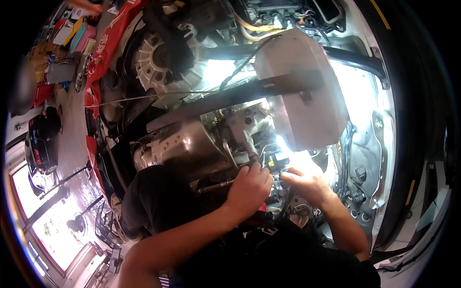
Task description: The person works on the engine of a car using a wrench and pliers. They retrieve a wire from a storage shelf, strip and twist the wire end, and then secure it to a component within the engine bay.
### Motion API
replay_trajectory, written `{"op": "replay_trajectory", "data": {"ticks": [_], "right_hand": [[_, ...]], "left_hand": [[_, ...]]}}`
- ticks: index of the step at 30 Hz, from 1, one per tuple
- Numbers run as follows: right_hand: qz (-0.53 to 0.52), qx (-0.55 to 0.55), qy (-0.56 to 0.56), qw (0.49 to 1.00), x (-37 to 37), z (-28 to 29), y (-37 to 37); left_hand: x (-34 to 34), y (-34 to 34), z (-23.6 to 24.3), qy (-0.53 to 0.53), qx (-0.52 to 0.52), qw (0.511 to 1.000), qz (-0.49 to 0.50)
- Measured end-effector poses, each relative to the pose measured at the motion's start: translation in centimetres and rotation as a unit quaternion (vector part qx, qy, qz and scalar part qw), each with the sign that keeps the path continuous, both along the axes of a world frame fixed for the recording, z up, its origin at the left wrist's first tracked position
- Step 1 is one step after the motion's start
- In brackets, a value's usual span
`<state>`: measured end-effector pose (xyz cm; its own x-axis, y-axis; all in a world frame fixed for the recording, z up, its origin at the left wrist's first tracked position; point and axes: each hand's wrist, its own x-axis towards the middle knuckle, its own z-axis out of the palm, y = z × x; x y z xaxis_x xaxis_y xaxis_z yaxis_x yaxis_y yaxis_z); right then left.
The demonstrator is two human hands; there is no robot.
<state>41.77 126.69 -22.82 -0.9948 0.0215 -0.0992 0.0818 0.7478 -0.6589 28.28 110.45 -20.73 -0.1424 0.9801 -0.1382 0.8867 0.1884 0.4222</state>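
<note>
Both of my hands work low in a car's engine bay. My left hand (249, 188) is closed, its fingers curled down at the foot of a metal pipe (251, 151); what they grip is hidden. A slim metal rod (217, 186), perhaps a tool handle, sticks out left of that hand; I cannot tell whether it is held. My right hand (309, 185) is closed too, thumb and fingers pinched beside a small black connector (278, 161) with a yellow mark. Strong glare washes out its fingers. A shiny metal heat shield (185, 150) lies left of the hands.
A dark bar (230, 102) crosses the bay beyond my hands, under a large pale panel (307, 91). A ribbed metal housing (154, 56) sits far left. My dark-clothed knee (156, 199) rests inside the bay. Red cloth (108, 53) covers the left edge; wiring (357, 175) runs right.
</note>
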Motion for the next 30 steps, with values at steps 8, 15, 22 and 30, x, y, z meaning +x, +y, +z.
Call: {"op": "replay_trajectory", "data": {"ticks": [8,15,22,30], "right_hand": [[-0.055,-0.046,0.017,0.997,0.5,-3.0,2.2],[0.035,-0.014,-0.088,0.995,-1.4,-2.0,2.4],[0.036,-0.006,-0.079,0.996,-0.4,-2.9,2.8],[-0.036,-0.047,0.001,0.998,-0.3,-2.9,2.1]], "left_hand": [[1.0,1.1,-0.8,0.053,-0.04,0.996,0.052],[2.7,1.6,-0.4,0.101,-0.098,0.987,0.083],[2.5,2.7,-0.2,0.117,-0.14,0.982,0.046],[2.2,2.6,-0.4,0.092,-0.09,0.989,0.066]]}}
